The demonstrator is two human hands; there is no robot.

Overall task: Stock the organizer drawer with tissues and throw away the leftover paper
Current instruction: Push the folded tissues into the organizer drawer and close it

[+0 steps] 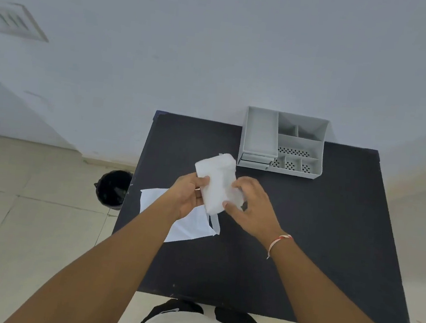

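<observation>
A thick white stack of tissues [216, 181] is held above the black table [304, 238], tilted with its far end up. My left hand [188, 197] grips its left edge and my right hand [250, 205] clasps its near right corner. Flat white leftover paper [188, 227] lies on the table under my left hand, with a strip sticking out at its right. The grey organizer [283, 142] stands at the table's far edge; its top drawer [260, 135] on the left side is pulled out and looks empty.
A black bin [113, 188] with a dark liner stands on the tiled floor just left of the table. A white wall rises behind the table. My legs show below the table's near edge.
</observation>
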